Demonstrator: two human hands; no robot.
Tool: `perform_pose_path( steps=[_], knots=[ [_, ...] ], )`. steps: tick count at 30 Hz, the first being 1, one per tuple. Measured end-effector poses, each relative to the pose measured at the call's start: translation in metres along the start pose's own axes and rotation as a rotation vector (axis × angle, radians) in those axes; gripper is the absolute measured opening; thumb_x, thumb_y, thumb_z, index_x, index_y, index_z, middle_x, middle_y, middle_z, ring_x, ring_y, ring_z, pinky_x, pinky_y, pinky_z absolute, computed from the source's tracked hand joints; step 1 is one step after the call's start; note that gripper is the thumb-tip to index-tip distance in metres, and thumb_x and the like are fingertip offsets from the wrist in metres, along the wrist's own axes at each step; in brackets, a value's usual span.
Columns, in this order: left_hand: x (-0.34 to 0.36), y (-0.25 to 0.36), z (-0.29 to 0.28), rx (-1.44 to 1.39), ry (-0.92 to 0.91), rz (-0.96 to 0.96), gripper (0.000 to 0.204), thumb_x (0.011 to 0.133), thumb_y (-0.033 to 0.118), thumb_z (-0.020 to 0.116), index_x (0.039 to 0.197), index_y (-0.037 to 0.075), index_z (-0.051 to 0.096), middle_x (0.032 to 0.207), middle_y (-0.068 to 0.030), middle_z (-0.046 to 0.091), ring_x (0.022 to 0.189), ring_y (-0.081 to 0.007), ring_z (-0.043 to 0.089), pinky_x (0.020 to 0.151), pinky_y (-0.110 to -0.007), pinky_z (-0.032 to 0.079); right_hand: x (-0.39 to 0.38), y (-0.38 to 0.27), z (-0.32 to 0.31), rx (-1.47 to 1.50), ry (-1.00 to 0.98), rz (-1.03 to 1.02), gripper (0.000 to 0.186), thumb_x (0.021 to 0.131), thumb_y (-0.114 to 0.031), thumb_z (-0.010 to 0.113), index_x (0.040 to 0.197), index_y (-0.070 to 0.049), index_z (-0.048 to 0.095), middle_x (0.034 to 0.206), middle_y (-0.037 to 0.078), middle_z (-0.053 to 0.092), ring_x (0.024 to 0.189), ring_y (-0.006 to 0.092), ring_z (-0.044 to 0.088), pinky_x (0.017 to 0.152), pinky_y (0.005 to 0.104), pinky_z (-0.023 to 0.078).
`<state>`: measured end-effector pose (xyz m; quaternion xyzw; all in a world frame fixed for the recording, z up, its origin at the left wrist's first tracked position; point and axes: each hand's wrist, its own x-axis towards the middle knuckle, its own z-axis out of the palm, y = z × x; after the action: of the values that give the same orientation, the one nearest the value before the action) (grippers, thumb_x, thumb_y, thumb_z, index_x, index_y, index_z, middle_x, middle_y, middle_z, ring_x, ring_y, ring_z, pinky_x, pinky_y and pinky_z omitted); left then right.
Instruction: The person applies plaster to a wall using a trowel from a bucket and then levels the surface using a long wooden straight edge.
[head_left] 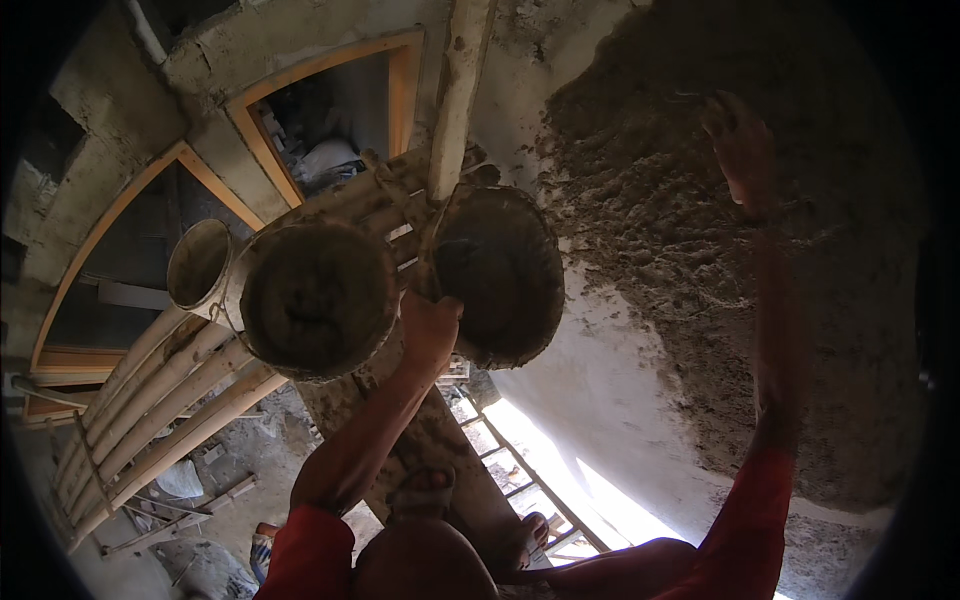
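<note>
My left hand point(432, 325) is closed round the near left rim of a round, mortar-crusted pan point(500, 275), which is tilted up beside the wall. My right hand point(740, 150) is raised against the rough wet mortar point(640, 190) on the wall, its fingers curled. A faint thin edge shows by its fingertips, but what it holds is too dark to name. Left of the pan stands a bucket point(318, 300) with dark mortar inside, and beyond it a smaller pale bucket point(200, 265).
Under my feet is a narrow, mortar-stained plank point(465, 500). Wooden poles point(190, 420) run at the left, above the floor far below. An upright timber point(461, 100) stands ahead. A ladder point(520, 470) is below right. Wooden arched frames point(240, 110) are set in the far wall.
</note>
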<state>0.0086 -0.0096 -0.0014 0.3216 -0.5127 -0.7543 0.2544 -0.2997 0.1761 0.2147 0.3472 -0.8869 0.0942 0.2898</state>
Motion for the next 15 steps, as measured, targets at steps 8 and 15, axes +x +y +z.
perform_pose_path(
  steps=[8, 15],
  knots=[
    [0.008, -0.024, 0.002, 0.066, -0.087, 0.059, 0.044, 0.065, -0.007, 0.051, 0.109, -0.006, 0.055, 0.091, -0.0059, 0.059, 0.075, -0.0114, 0.053, 0.065, -0.025, 0.042, -0.109, -0.073, -0.037, 0.144, -0.677, -0.028, 0.036, 0.082, -0.017, 0.064, 0.116, -0.006, 0.059, 0.083, 0.011, 0.063, 0.078, 0.0220, 0.064, 0.068, 0.0376, 0.053],
    [-0.007, 0.001, 0.014, 0.273, -0.215, 0.029, 0.061, 0.070, 0.000, 0.059, 0.129, -0.001, 0.046, 0.109, -0.0157, 0.062, 0.096, -0.0215, 0.062, 0.085, -0.032, 0.048, -0.201, -0.104, 0.022, -0.175, -0.659, -0.351, 0.022, 0.081, -0.013, 0.058, 0.102, -0.009, 0.062, 0.080, 0.013, 0.062, 0.078, 0.0283, 0.064, 0.064, 0.0395, 0.054]
  ],
)
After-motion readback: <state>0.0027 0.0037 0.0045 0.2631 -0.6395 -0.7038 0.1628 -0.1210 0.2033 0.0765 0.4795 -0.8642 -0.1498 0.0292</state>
